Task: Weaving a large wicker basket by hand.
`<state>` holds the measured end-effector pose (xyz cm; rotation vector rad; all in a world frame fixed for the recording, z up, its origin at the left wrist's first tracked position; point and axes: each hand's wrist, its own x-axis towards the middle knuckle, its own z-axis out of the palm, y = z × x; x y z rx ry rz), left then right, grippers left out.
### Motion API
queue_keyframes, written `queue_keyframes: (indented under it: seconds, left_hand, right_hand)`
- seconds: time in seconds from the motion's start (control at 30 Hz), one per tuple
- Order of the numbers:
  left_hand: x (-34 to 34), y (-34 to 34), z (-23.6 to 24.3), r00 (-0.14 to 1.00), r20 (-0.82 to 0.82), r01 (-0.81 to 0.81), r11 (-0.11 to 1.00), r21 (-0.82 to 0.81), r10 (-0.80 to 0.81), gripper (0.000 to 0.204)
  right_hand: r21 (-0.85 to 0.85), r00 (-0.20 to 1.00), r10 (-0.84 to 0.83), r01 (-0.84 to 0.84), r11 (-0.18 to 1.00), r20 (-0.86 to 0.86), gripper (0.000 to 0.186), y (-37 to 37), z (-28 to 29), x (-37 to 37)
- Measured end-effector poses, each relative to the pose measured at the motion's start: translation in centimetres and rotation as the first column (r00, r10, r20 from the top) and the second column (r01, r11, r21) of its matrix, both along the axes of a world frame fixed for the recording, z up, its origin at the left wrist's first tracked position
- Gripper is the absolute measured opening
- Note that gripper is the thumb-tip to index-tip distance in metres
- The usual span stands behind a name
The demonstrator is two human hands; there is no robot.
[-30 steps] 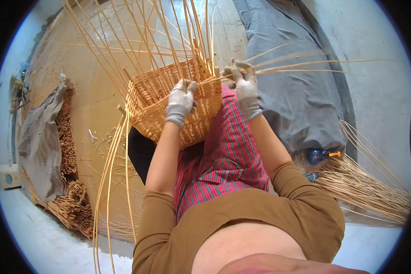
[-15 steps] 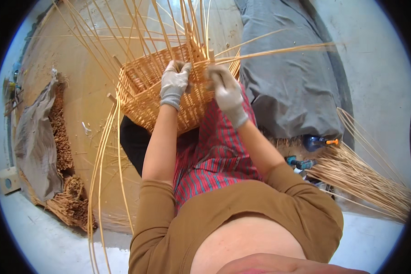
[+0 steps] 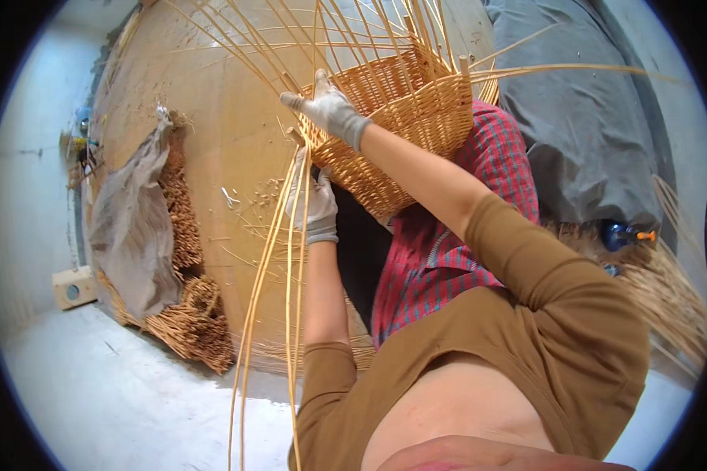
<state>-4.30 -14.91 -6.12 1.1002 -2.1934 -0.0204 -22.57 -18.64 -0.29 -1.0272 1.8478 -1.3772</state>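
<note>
A woven wicker basket of golden willow sits tilted on my lap, long stakes fanning up from its walls. My right hand, in a grey-white work glove, reaches across to the basket's left corner. Its thumb points up, apart from the fingers, which stretch left beside the stakes. Lower down, my left hand, gloved alike, is closed around willow rods just under that corner. The rods hang in front of the hand and partly hide its fingers. A short wooden peg sticks out between my hands.
At left, a grey cloth partly covers bundled brown rods. Another grey cloth lies at right, with a blue bottle with an orange tip and loose willow rods nearby. Scraps litter the board floor.
Both hands have left the basket's near right part for its left corner, the left hand dropping below the right. The view has swung left, so the basket appears farther right.
</note>
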Motion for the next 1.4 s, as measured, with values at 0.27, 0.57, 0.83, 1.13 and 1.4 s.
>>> queue_keyframes:
  seconds: [0.27, 0.57, 0.83, 1.13, 1.4]
  left_hand:
    - [1.4, -2.5, -2.3, 0.998, 0.067, -0.010, 0.982, 0.188, -0.003, 0.065]
    - [2.7, -4.6, -3.9, 0.947, -0.263, 0.285, 0.863, 0.417, -0.185, 0.039]
    - [2.2, -3.4, -0.3, 0.967, -0.134, 0.248, 0.926, 0.285, -0.218, 0.062]
    - [-4.8, 2.1, 4.4, 0.859, -0.504, 0.363, 0.801, 0.476, -0.089, 0.047]
    - [-8.1, -2.9, 1.6, 0.770, -0.602, 0.514, 0.355, 0.781, 0.209, 0.020]
  right_hand:
    - [-0.437, 0.919, -0.060, 0.242, 0.866, 0.389, 0.046, -0.7, 1.7, 3.2]
    - [-0.757, 0.943, 0.040, 0.239, 0.608, 0.329, 0.043, 2.0, 8.6, 3.9]
    - [-0.509, 0.864, 0.389, -0.189, 0.840, 0.321, 0.022, 7.5, -3.8, 0.9]
    - [-0.414, 0.779, -0.071, 0.406, 0.815, 0.623, 0.008, 13.0, -7.2, -6.0]
    - [-0.488, 0.934, -0.054, -0.134, 0.863, -0.352, 0.035, 4.4, 5.4, -4.2]
